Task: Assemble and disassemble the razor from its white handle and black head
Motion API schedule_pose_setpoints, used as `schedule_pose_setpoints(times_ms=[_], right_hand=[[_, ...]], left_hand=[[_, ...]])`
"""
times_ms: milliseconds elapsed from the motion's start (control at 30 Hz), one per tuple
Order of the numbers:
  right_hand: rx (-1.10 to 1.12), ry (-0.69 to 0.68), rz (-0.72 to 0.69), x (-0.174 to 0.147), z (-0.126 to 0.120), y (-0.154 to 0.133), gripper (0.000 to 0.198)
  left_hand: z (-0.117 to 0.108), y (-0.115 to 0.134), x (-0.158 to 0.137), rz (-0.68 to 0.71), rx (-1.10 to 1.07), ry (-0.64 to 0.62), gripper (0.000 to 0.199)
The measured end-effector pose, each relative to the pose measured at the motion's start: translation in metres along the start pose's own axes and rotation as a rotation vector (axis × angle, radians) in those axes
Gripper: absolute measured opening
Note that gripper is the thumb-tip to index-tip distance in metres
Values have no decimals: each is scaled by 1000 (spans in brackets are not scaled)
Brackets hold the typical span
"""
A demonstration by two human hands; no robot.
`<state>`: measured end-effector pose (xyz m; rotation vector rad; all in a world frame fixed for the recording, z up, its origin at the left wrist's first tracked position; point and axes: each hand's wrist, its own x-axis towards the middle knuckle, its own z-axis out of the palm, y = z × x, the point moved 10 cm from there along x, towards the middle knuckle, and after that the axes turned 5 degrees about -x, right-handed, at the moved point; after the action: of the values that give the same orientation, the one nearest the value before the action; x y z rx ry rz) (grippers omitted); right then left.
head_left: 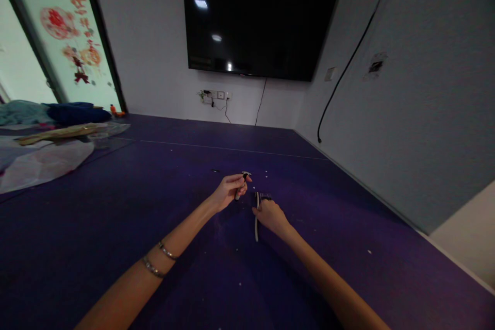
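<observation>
My left hand (232,188) is closed around a small T-headed tool (246,174) that resembles a razor. Its crosspiece points up and away, and its pale handle sticks out below the fingers. To the right and a little nearer, my right hand (269,215) grips a pale, slightly curved strip (256,229) near its upper part. A dark grey piece (265,196) shows at the strip's top, just beyond the knuckles; whether the two are joined I cannot tell. The hands are apart, low over the purple surface (185,268).
Small white bits (266,176) and a thin dark piece (215,170) lie beyond my hands. At left are plastic sheeting (50,165) and folded blue cloth (77,112). A television (263,20) hangs on the wall; a black cable (353,59) dangles at right.
</observation>
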<state>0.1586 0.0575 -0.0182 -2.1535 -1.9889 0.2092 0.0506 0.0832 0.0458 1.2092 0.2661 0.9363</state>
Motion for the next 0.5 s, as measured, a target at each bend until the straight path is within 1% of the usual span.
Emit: schedule_pose_setpoints(times_ms=[100,267,367,433,500], right_hand=[[2,43,-15,4,-13,10,36],[32,101,-4,24,-36,49,25],[83,104,-111,34,-36,58,24],[98,90,-203,36,-30,55,26],[91,82,-264,37,-25,51,28]], left_hand=[[0,-2,0,-2,0,-5,25],[-1,-4,0,-5,-8,-4,23],[-1,-5,-1,-15,-20,-5,24],[-2,-6,-1,-24,-25,4,24],[-3,-7,-1,-32,-26,16,25]])
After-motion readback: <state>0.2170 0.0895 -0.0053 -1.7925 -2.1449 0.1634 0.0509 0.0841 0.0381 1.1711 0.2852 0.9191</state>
